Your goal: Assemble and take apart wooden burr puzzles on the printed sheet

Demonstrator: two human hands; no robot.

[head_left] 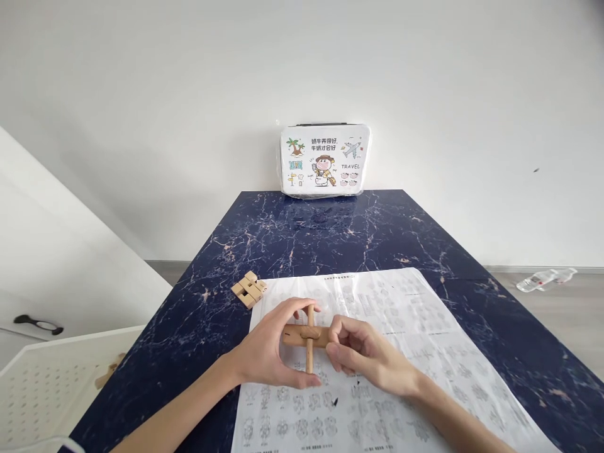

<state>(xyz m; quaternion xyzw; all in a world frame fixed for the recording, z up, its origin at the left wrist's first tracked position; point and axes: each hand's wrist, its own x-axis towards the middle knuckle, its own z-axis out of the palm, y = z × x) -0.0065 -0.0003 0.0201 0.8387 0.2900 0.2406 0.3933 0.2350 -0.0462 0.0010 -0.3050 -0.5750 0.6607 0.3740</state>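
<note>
A wooden puzzle [296, 335], made of a flat bar crossed by a round stick [309, 360], is held above a printed sheet [372, 384]. My left hand [268, 346] spans the stick, its thumb at the near end and its fingers at the far end. With curled fingers, my right hand [363, 352] pinches the right end of the bar. The sheet carries rows of small line drawings of assembled shapes. Just beyond the sheet's left corner lies a cluster of notched wooden pieces [250, 290].
A white case with cartoon prints [325, 160] stands against the wall at the back of the blue marbled table [377, 233]. A white perforated basket [42, 377] holding wooden pieces is at the lower left. Clear plastic bottles [545, 280] lie on the floor at right.
</note>
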